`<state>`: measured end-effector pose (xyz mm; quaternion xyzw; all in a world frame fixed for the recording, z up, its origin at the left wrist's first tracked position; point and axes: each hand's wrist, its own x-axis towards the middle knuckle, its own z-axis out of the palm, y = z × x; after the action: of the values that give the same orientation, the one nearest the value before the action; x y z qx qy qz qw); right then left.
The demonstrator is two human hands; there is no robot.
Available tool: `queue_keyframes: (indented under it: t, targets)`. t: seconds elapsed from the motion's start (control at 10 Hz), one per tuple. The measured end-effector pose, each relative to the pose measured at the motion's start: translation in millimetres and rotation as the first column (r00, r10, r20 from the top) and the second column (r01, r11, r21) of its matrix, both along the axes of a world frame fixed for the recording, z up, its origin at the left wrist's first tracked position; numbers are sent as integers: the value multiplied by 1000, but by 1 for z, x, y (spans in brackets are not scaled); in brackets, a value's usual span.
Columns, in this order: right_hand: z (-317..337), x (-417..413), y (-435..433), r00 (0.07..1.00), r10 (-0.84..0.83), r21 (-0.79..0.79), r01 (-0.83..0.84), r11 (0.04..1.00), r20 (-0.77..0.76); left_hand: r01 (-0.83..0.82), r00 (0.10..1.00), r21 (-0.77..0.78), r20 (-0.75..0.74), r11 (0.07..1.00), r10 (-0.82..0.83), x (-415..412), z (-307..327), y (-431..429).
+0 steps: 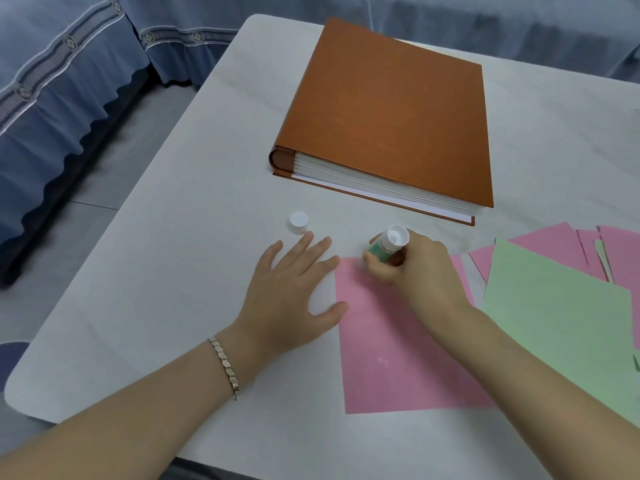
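Note:
A pink sheet of paper (391,344) lies flat on the white table (180,258) in front of me. My right hand (419,268) grips a glue stick (386,245) with a green label, its tip pressed down on the sheet's top left corner. My left hand (294,292) lies flat with spread fingers on the table, its thumb and one fingertip touching the sheet's left edge. The stick's white cap (299,222) stands on the table just beyond my left fingers.
A thick brown album (391,112) lies shut at the back of the table. A green sheet (561,323) overlaps several pink sheets (554,244) at the right. A blue bed cover (69,98) hangs beyond the table's left edge.

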<state>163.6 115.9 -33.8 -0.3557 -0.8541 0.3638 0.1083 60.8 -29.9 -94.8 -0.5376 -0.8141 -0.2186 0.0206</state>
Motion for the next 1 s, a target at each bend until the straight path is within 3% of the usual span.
queue_keyframes:
  t: [0.7, 0.8, 1.0]
  targets:
    - [7, 65, 68, 973, -205, 85, 197, 977, 101, 3, 999, -65, 32, 998, -1, 1, 5, 0]
    - [17, 75, 70, 969, -244, 62, 242, 968, 34, 1, 999, -62, 43, 998, 1, 1, 4, -1]
    - [10, 73, 44, 994, -104, -1, 104, 995, 37, 2, 998, -76, 60, 997, 3, 2, 6, -1]
